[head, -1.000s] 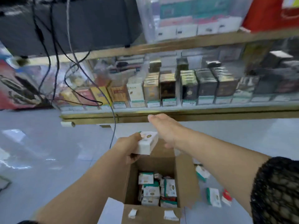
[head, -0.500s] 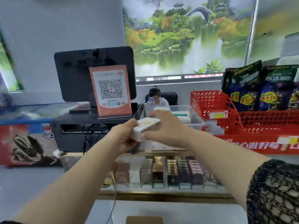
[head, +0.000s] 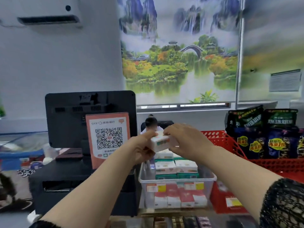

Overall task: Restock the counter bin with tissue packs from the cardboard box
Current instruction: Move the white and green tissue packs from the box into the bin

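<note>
A white tissue pack is held in the air above the clear plastic counter bin. My left hand grips its left end and my right hand pinches its right end from above. Inside the bin lie several white and green tissue packs, with red and white packs showing through its front wall. The cardboard box is out of view.
A black register with an orange QR code sign stands left of the bin. A red basket holding dark snack bags sits to the right. A person sits behind the counter.
Both hands lifted the tissue pack from over the cardboard box on the floor up to the counter, above the bin. The view tilted up and the box dropped out of sight.
</note>
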